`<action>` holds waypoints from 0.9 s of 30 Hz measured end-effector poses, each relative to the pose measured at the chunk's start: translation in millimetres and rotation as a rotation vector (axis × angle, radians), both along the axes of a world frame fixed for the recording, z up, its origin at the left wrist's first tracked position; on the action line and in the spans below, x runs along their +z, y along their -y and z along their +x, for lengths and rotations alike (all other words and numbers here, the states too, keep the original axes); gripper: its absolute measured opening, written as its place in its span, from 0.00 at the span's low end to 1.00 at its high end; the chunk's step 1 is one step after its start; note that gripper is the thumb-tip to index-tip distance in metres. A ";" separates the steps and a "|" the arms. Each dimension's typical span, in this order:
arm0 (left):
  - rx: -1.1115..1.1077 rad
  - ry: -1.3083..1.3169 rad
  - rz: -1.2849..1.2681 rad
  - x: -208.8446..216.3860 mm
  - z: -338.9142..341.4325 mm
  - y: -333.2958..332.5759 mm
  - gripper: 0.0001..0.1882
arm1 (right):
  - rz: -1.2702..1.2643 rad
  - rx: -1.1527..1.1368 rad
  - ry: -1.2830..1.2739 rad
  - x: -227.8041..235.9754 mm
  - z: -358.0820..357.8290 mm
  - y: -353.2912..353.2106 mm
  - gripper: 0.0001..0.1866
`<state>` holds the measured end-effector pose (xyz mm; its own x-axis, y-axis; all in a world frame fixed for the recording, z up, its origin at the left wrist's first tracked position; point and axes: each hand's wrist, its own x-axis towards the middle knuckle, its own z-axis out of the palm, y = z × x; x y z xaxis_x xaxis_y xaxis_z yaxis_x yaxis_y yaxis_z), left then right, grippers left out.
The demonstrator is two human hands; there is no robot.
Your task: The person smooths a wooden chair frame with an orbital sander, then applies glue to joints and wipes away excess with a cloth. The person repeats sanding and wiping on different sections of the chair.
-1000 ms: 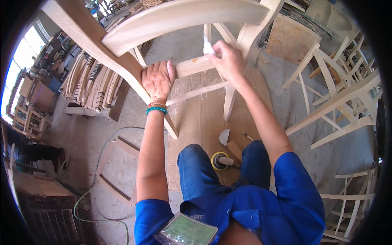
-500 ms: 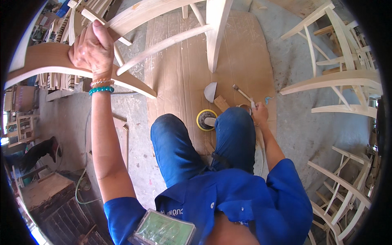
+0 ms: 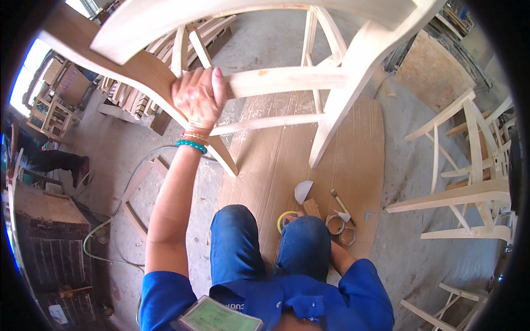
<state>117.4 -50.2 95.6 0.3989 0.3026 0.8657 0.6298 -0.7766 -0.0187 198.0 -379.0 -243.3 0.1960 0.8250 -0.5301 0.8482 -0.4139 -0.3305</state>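
My left hand (image 3: pixel 200 98) is closed round a curved post of a pale bare-wood chair (image 3: pixel 287 80), where a cross rail meets it. The chair stands before me with legs on a cardboard sheet (image 3: pixel 270 151). My right forearm (image 3: pixel 342 258) passes behind my right knee, which hides most or all of the hand; its fingers cannot be made out. Beside that knee shows the yellow rim of a round sanding pad (image 3: pixel 280 222). Close by are a small wood block (image 3: pixel 312 208), a white half-round piece (image 3: pixel 303 191), a brush (image 3: pixel 341 203) and two round pots (image 3: pixel 334 224) with brown contents.
More bare chair frames (image 3: pixel 469 198) stand at the right. Stacked wood parts (image 3: pixel 130 99) lie at the far left. A hose (image 3: pixel 88 243) and an angled wooden frame (image 3: pixel 132 207) are on the floor at left, near a dark wooden cabinet (image 3: pixel 49 243). Another person's leg (image 3: pixel 61 161) shows at left.
My view has shifted, showing more of the chair. My left hand still grips the chair. My right hand has left the brush and pots and moved left behind my knee.
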 end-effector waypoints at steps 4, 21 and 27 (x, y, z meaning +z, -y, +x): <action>-0.057 0.068 -0.005 2.3 -2.0 0.3 0.16 | 0.290 -0.303 -0.173 58.0 58.3 11.2 0.33; -0.133 0.578 -0.227 -39.5 -59.0 40.4 0.26 | 0.854 0.197 0.036 471.9 79.5 -142.1 0.39; -0.289 0.673 -0.901 -64.1 -69.0 -10.4 0.19 | 0.871 0.304 0.233 467.2 96.0 -223.2 0.42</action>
<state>48.4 -39.8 31.5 0.0951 0.8898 0.4464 0.0993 -0.4546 0.8851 294.0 -155.8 223.9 -0.0691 0.9446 0.3210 0.9626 0.1476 -0.2273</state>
